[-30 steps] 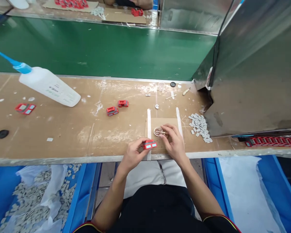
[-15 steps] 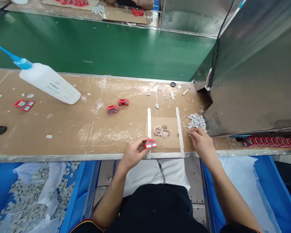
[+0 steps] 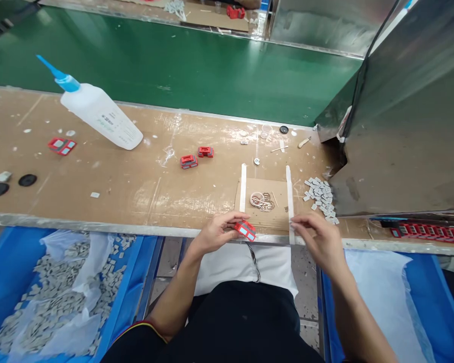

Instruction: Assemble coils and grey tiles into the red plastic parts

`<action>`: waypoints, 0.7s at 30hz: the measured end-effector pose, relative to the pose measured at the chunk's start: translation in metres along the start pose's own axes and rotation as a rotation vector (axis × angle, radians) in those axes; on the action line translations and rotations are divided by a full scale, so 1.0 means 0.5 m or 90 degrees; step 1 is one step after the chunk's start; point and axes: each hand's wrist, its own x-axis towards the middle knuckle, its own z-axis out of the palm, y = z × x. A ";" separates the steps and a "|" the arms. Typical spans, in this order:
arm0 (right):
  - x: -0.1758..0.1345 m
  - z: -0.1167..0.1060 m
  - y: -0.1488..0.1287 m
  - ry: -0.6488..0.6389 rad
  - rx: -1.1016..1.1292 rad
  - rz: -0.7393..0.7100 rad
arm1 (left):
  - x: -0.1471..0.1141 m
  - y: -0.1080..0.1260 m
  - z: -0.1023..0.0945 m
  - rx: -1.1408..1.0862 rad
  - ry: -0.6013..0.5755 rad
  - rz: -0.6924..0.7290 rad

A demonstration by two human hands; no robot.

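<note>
My left hand (image 3: 216, 234) is closed on a small red toy vehicle part (image 3: 245, 230) with pale blue windows, held at the table's front edge. The thumb and fingers of my right hand (image 3: 323, 242) are pinched together beside the right strip of white tape (image 3: 290, 196). Whatever is between those fingertips is too small to make out. Behind that hand lies a loose pile of small grey tiles (image 3: 320, 195). Between the tape strips is a cardboard piece (image 3: 265, 219) bearing a small clear cup (image 3: 256, 198), brown smears and a thin stick (image 3: 275, 199).
Two red parts (image 3: 189, 161) stand mid-table, another red part (image 3: 62, 145) farther left. A white squeeze bottle (image 3: 102, 117) leans behind them. A metal cabinet (image 3: 408, 141) bounds the right. Below are blue bins (image 3: 130, 282), the left holding grey tiles. A green surface (image 3: 174, 65) runs behind.
My right hand has moved from the tile pile leftward to the tape, nearer the red part. The red part has tilted in my left hand. The whole view has shifted.
</note>
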 end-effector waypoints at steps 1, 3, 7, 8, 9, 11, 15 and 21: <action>-0.003 0.017 -0.027 -0.007 0.069 -0.005 | 0.000 0.000 0.000 0.009 0.000 0.005; -0.005 0.056 -0.068 -0.027 0.179 0.002 | 0.001 0.000 -0.001 0.028 0.003 0.019; 0.002 0.120 -0.090 -0.060 0.276 0.053 | 0.000 -0.004 -0.002 0.062 0.000 0.034; 0.004 0.128 -0.088 -0.064 0.283 0.067 | 0.000 -0.005 -0.003 0.073 -0.005 0.035; 0.006 0.134 -0.084 -0.064 0.284 0.078 | 0.001 -0.005 -0.003 0.083 -0.010 0.037; 0.007 0.140 -0.079 -0.053 0.272 0.085 | 0.002 -0.005 -0.003 0.101 -0.014 0.046; 0.007 0.145 -0.084 -0.019 0.232 0.048 | 0.002 -0.005 -0.003 0.132 -0.001 0.077; -0.007 0.139 -0.105 -0.021 0.147 -0.025 | -0.001 0.001 0.000 0.180 0.002 0.083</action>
